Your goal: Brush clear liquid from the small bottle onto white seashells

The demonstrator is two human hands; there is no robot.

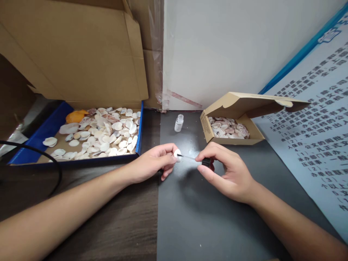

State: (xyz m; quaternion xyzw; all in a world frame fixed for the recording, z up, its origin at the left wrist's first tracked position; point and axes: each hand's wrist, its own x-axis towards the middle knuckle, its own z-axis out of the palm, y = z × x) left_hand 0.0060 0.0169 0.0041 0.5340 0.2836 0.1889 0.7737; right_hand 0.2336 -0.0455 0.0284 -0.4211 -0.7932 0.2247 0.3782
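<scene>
Between its thumb and fingers, my left hand [156,161] pinches a small white shell [177,153]. My right hand [228,172] grips the black cap [206,162] of a thin brush [190,157], whose dark tip touches or nearly touches the shell's face. Behind both hands, a small clear glass bottle [178,123] with a printed label stands upright and uncapped on the dark grey mat [206,221].
On the left, an open blue-edged box [140,127] holds several pale shells and an orange one. At the right back, a smaller open cardboard box [207,127] has more shells. A printed sheet [307,134] lies at the right; a black cable [60,170] curves at far left.
</scene>
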